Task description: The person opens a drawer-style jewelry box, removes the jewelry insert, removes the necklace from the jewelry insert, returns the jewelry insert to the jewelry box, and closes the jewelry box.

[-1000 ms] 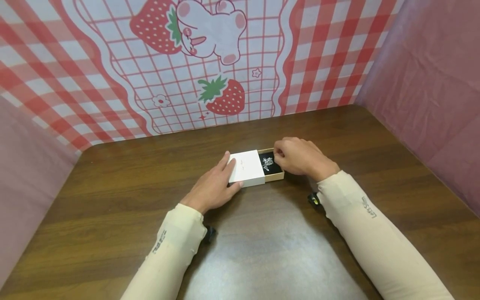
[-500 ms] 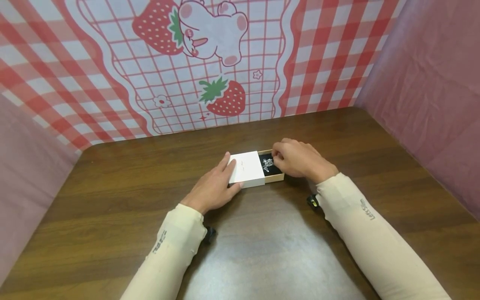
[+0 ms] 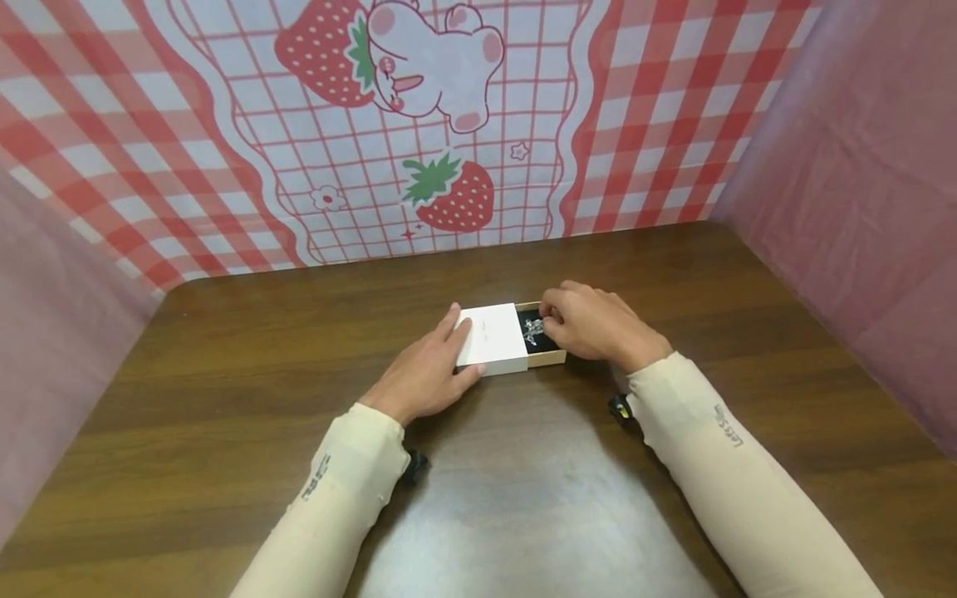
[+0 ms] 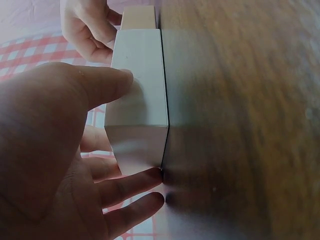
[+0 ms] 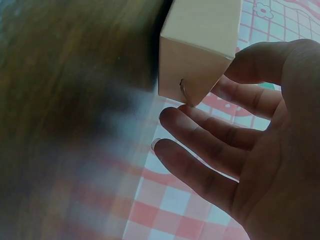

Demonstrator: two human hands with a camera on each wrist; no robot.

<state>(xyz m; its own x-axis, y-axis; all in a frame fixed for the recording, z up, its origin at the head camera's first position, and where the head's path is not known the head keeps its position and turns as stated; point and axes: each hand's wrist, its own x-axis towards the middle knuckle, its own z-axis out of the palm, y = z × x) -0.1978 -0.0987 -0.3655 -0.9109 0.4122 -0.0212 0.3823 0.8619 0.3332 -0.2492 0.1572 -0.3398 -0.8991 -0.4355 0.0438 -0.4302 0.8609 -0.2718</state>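
Note:
A white slide-out gift box lies on the table, its white sleeve (image 3: pixel 497 339) on the left and a tan drawer (image 3: pixel 548 359) partly out to the right. On the drawer's black lining sits a silver, sparkling piece of jewellery (image 3: pixel 532 332). My left hand (image 3: pixel 419 374) holds the sleeve, thumb on the near side (image 4: pixel 137 80) and fingers over the top and around the left end. My right hand (image 3: pixel 594 325) bends over the drawer's right part, thumb and forefinger reaching inside beside the jewellery. Those fingertips are hidden in the right wrist view, where the other fingers hang loosely past the drawer's end.
A small loop (image 5: pixel 184 92) sticks out of the drawer's end face. The brown wooden table (image 3: pixel 508 490) runs back to a red-and-white checked strawberry cloth (image 3: pixel 419 191). Pink cloth (image 3: pixel 860 208) stands at both sides.
My right hand has shifted slightly left and its fingertips have come closer to the jewellery. My left hand and the box have stayed in place.

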